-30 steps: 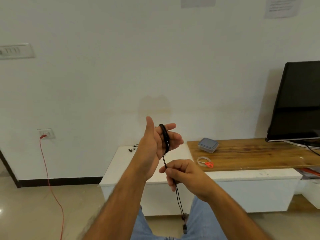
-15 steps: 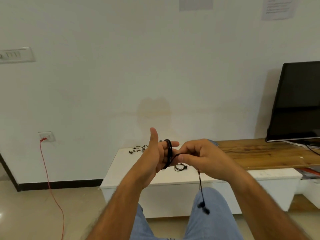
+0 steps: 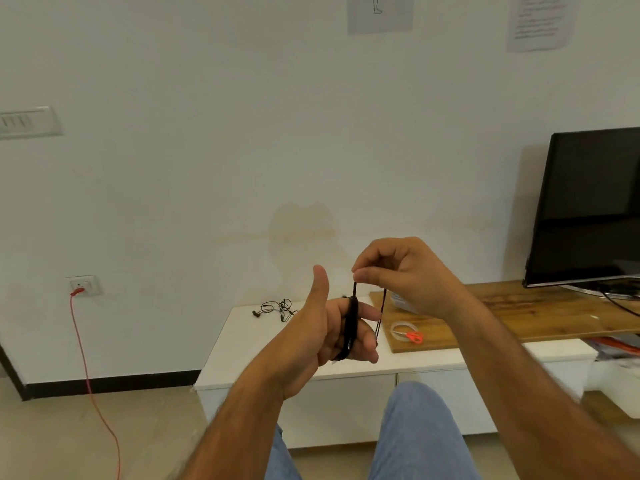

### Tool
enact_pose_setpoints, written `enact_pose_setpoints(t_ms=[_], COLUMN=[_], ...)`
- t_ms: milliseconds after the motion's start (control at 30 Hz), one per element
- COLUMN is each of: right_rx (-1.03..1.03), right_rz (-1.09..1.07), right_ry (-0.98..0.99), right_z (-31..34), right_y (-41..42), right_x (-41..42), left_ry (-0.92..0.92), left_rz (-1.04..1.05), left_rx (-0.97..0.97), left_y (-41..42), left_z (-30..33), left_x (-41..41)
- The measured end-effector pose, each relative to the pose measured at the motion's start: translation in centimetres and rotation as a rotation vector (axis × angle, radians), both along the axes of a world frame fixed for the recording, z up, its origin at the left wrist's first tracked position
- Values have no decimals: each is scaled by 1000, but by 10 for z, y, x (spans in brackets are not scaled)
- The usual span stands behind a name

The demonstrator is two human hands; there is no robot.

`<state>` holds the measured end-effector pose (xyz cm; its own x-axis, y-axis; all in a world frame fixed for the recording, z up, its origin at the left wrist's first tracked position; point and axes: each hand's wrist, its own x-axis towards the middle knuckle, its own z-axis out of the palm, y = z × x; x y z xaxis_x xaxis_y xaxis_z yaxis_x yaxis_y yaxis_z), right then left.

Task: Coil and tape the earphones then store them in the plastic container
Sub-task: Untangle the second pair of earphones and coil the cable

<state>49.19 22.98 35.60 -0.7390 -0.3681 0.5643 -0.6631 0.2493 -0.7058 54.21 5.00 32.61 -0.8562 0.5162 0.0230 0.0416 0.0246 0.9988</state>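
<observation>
A: Quick, what's around the hands?

B: I see a second tangle of earphones on the white cabinet, left of the hands. A tape roll with orange scissors touching it on the wooden board. The plastic container is mostly hidden behind the right hand, only a sliver shows.

A: Room?

B: White wall, dark TV on the board at right, wall socket with a red cable trailing down to the floor, two papers up high, switch panel far left. Blue jeans at the bottom edge.

A: Hands?

B: Left hand held out, thumb up, fingers straight and together, the black earphone cord looped round them as a coil. Right hand is above and just right of it, thumb and forefinger pinching the cord's loose stretch, which runs down to the coil; another strand hangs beside the left fingertips.

A: Cord's free end?

B: I can't tell, it's hidden.
</observation>
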Motion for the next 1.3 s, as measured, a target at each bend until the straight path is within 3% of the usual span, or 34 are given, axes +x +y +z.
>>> enact_pose_setpoints(t_ms=[233, 500, 633, 800, 1167, 1300], right_rx=[-388, -556, -471, -347, -99, 211], right_rz=[161, 405, 333, 228, 62, -100], right_ry=[-229, -462, -481, -511, -552, -332], right_z=[-30, -60, -82, -97, -87, -73], right_y=[-9, -30, -41, -45, -38, -31], right_x=[-7, 11, 15, 27, 34, 33], left_ry=[61, 90, 89, 185, 326, 239], left_rz=[-91, -74, 46, 170, 412, 421], left_rx=[114, 313, 440, 403, 44, -100], left_y=[2, 5, 6, 1, -6, -5], left_z=[4, 11, 13, 8, -18, -23], left_x=[10, 12, 8, 0, -19, -19])
